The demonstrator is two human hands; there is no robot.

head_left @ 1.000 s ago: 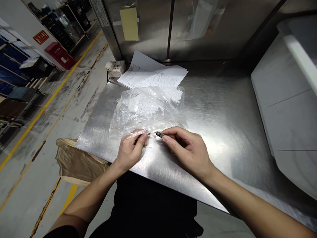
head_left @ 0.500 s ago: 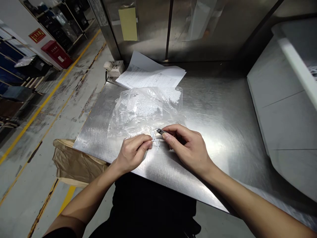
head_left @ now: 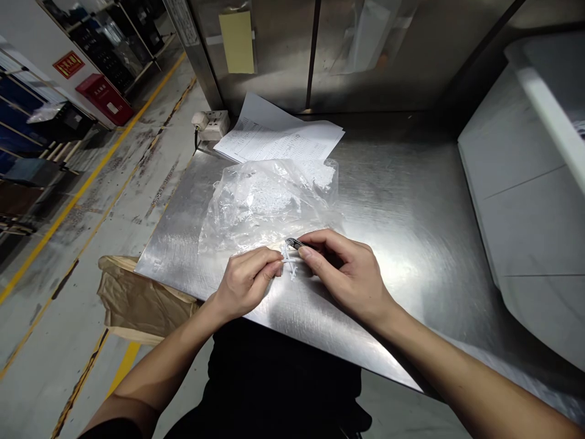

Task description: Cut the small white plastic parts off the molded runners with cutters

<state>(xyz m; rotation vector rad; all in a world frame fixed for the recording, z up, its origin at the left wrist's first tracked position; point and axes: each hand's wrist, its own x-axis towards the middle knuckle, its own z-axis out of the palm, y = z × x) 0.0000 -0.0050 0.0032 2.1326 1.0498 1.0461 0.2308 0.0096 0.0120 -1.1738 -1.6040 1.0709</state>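
The left hand [head_left: 249,281] pinches the stem of a white branched piece [head_left: 291,263] that juts out at its 2 o'clock over the table [head_left: 388,201], while the right hand [head_left: 346,269], at the piece's 3 o'clock, pinches a small dark tool [head_left: 297,243] by the piece's 12 o'clock end. The piece looks light, stiff and snappable, so the stem seems the safest hold. Beyond, toward 11 o'clock, the clear bag [head_left: 269,198] of white bits looks limp and slippery, best gathered by its loose edge.
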